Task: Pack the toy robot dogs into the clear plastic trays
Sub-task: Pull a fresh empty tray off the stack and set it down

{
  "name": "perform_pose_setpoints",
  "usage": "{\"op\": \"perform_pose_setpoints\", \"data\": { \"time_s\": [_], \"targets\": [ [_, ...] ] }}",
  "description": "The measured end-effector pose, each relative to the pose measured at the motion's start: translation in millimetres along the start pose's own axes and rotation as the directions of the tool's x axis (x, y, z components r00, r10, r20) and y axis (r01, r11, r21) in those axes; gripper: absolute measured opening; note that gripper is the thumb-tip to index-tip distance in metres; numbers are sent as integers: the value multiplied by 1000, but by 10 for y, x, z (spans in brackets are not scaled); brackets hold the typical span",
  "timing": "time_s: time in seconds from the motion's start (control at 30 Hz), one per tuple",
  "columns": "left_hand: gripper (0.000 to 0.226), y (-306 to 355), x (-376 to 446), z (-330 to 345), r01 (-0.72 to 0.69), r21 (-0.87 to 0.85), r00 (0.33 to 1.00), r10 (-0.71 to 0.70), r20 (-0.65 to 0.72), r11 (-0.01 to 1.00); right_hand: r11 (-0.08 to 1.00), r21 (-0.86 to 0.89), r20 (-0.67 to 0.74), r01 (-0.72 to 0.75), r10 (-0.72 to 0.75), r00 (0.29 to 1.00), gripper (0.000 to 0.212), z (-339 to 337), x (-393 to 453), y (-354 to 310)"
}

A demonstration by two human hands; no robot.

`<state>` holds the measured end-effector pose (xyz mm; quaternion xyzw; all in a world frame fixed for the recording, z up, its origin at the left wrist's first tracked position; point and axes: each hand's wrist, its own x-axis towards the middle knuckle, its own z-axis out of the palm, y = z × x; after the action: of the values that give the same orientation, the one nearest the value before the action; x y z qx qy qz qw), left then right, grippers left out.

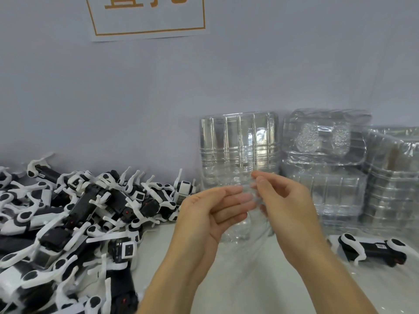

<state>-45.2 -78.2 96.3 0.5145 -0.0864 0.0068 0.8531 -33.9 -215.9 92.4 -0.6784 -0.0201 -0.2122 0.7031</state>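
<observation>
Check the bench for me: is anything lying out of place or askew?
One toy robot dog lies alone on its side at the right, in front of the tray stacks, apart from the dog pile on the left. Both hands, left hand and right hand, pinch a clear tray upright.

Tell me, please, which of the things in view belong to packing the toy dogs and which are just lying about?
For the job:
- clear tray, held up between left hand and right hand
- pile of toy robot dogs
- single robot dog lying at the right
- stacks of clear trays by the wall

Just there:
- paper sign on the wall
- white tabletop
</observation>
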Motion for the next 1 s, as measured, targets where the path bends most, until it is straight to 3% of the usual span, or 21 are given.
{"op": "perform_pose_setpoints", "data": {
  "time_s": [0.2, 0.3, 0.4, 0.47, 0.57, 0.67, 0.77, 0.83, 0.9, 0.93, 1.0],
  "targets": [
    [14, 89, -28, -50, -15, 156, 998, 25, -62, 988, 953, -156, 65, 261, -254, 965, 19, 99, -71, -87],
    [16, 146, -7, -197, 54, 70, 997, -50, -53, 996, 942, -161, 113, 295, -279, 954, 20, 25, -29, -142],
    [20, 201, 31, -411, 87, -47, 996, -88, -8, 995, 964, -187, 85, 187, -174, 981, 22, -185, 62, -120],
    [19, 208, 48, -575, 84, -138, 996, -84, 7, 987, 952, -295, 77, 76, -55, 995, 23, -328, 106, -57],
    [32, 149, 73, -798, 98, -200, 995, -89, 54, 975, 929, -352, 194, -115, 192, 962, 39, -458, 126, 46],
    [32, 71, 82, -889, 115, -138, 990, -103, 93, 984, 931, -172, 391, -323, 365, 845, 58, -422, 99, 151],
    [16, 24, 109, -932, 187, 1, 982, -187, 5, 982, 937, -84, 377, -339, 345, 860, 61, -355, 107, 221],
    [21, -1, 132, -959, 224, 134, 970, -208, -123, 965, 941, -108, 339, -322, 339, 877, 58, -382, 130, 241],
    [24, -14, 151, -953, 204, 192, 954, -151, -258, 960, 927, -158, 368, -339, 374, 851, 49, -451, 136, 230],
    [24, -10, 153, -935, 188, 211, 950, -124, -286, 959, 916, -186, 388, -354, 400, 830, 48, -479, 128, 218],
    [24, -9, 152, -880, 186, 265, 962, -121, -244, 946, 892, -242, 412, -383, 452, 792, 67, -502, 120, 208]
  ]
}}
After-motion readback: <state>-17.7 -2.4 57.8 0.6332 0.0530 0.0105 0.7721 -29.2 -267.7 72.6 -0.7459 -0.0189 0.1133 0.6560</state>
